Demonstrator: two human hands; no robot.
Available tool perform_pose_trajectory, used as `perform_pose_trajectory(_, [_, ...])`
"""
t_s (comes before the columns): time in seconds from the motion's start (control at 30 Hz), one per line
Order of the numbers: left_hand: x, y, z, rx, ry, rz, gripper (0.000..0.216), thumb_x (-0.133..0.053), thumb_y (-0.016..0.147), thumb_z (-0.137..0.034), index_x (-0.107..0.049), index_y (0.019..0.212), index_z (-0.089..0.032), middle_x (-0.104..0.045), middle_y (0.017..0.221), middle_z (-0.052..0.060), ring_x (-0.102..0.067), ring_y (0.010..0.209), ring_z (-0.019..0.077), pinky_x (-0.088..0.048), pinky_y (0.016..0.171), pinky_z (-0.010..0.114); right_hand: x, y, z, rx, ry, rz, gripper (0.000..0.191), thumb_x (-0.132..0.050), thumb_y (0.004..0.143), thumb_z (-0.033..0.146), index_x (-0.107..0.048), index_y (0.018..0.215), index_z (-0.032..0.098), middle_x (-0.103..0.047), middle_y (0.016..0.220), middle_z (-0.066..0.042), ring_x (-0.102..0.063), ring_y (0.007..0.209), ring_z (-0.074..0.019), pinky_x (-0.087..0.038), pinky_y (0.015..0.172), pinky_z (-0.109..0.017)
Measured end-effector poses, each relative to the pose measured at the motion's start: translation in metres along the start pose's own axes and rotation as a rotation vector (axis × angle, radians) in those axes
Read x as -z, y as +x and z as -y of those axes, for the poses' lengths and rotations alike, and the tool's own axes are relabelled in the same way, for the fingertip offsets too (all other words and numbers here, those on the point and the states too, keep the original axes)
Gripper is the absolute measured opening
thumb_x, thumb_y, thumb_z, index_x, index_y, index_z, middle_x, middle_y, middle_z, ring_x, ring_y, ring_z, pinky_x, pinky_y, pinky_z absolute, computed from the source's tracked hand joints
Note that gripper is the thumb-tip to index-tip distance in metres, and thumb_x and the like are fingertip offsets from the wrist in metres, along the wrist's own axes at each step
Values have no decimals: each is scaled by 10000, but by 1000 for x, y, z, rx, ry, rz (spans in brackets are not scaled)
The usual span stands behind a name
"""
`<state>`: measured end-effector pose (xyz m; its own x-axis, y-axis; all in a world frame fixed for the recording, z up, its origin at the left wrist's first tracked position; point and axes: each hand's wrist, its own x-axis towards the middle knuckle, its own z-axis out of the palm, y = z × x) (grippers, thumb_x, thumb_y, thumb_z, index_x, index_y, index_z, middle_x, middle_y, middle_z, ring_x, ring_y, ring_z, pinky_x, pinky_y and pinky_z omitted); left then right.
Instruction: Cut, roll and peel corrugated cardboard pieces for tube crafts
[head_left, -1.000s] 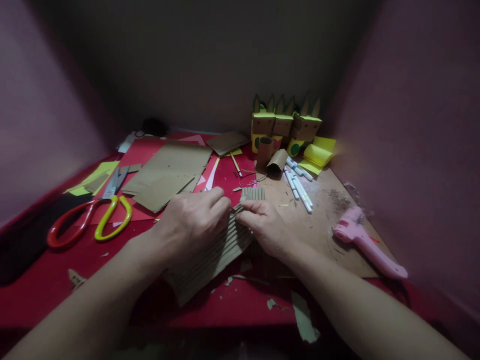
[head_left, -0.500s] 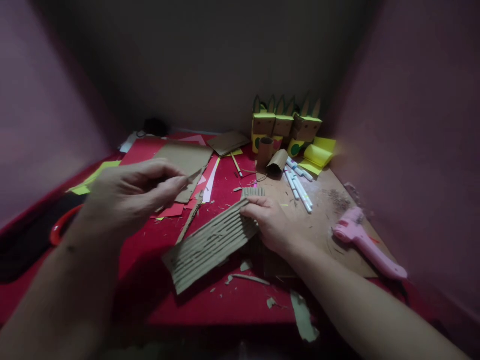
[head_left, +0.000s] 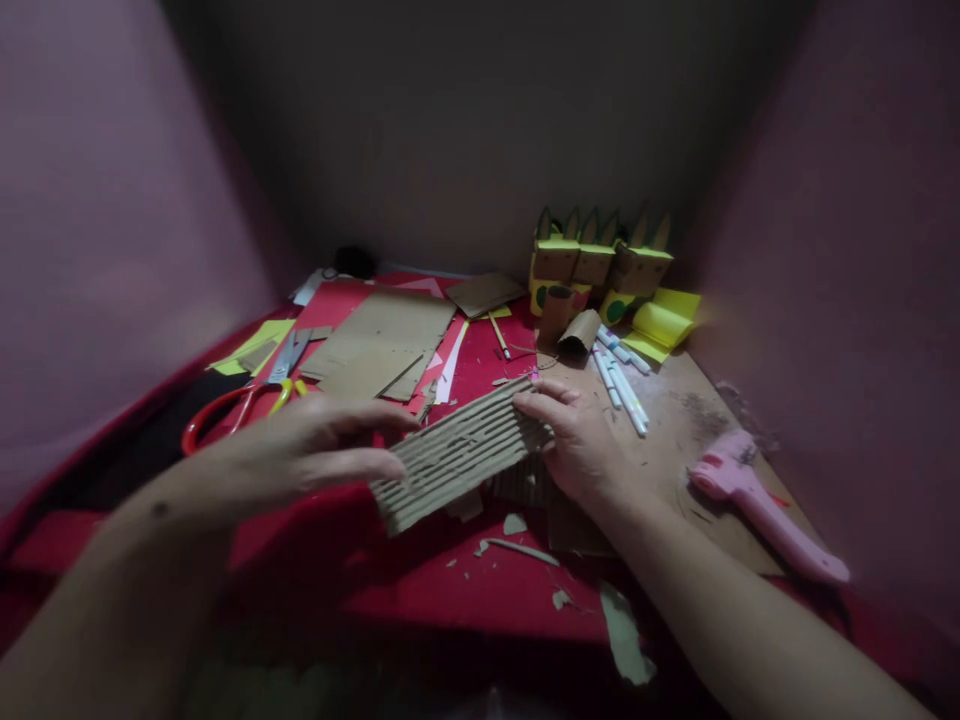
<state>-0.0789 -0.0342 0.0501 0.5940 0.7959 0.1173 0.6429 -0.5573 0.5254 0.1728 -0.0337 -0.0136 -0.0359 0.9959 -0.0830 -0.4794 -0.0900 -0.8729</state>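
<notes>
Here's your red tabletop (head_left: 442,600), with a brown board (head_left: 664,480) along its right edge and a flat cardboard sheet (head_left: 409,315) toward the far left corner. Scissors (head_left: 283,362) lie near the left edge, partly behind your arm; a pink glue gun (head_left: 769,512) sits by the right edge.

And front and centre, the corrugated strip (head_left: 457,450), aslant over the middle, ridges up! Your right hand (head_left: 581,435) has its fingers clamped on the right end; your left hand (head_left: 322,440) has thumb and fingers apart around the other end, contact hard to call. Best bet: pinch lightly, brace close to the edge you're working and follow the ridges, since hard pressure would probably crush them.

Containers? Only an upright cardboard tube (head_left: 553,320) toward the far edge, contents too dark to tell, and a tipped tube (head_left: 586,325) beside it. Small torn scraps (head_left: 515,524) dot the near edge.
</notes>
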Motion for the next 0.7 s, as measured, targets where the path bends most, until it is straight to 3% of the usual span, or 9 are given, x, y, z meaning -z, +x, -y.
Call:
perform_pose_trajectory(0.03, [-8, 7, -4, 64, -106, 152, 151, -585, 870, -275, -720, 877, -208, -680, 709, -17, -634, 634, 129, -495, 526, 185, 0, 0, 1, 14, 32, -19, 125, -764, 605, 217, -654, 646, 172, -638, 593, 27, -560, 537, -106, -423, 516, -226])
perform_pose_trajectory(0.1, [-22, 18, -8, 114, -300, 235, 181, -570, 881, -307, -701, 858, -184, -691, 740, 14, -643, 651, 149, -512, 543, 214, 0, 1, 2, 56, 115, -23, 129, -764, 613, 214, -651, 658, 173, -638, 611, 28, -554, 542, -100, -436, 525, -220])
perform_pose_trajectory(0.2, [-32, 27, -11, 127, -463, 173, 209, -567, 885, -341, -696, 918, -180, -705, 780, 41, -638, 649, 160, -512, 545, 246, 2, 3, 1, 74, 196, 82, 131, -709, 684, 282, -674, 760, 181, -659, 652, 8, -563, 540, -128, -468, 501, -246])
perform_pose_trajectory(0.33, [-34, 35, -14, 180, -492, 101, 255, -619, 838, -390, -699, 860, -149, -685, 732, 53, -624, 643, 169, -490, 539, 248, 3, 5, -5, -22, 195, 169, 217, -621, 729, 374, -669, 790, 172, -672, 639, -31, -618, 575, -187, -522, 480, -295])
perform_pose_trajectory(0.5, [-35, 43, -13, 272, -531, 27, 256, -670, 784, -402, -699, 816, -150, -673, 719, 42, -625, 662, 167, -489, 566, 238, 2, 5, -5, 44, 117, 133, 153, -659, 704, 304, -654, 719, 153, -660, 639, -23, -610, 526, -148, -535, 443, -254])
perform_pose_trajectory(0.7, [-33, 55, -11, 227, -588, 84, 224, -725, 756, -351, -719, 875, -162, -708, 764, 33, -677, 758, 207, -547, 633, 261, -2, -2, -8, 51, -4, 173, 157, -713, 735, 300, -661, 745, 151, -673, 684, -7, -615, 505, -105, -541, 455, -214])
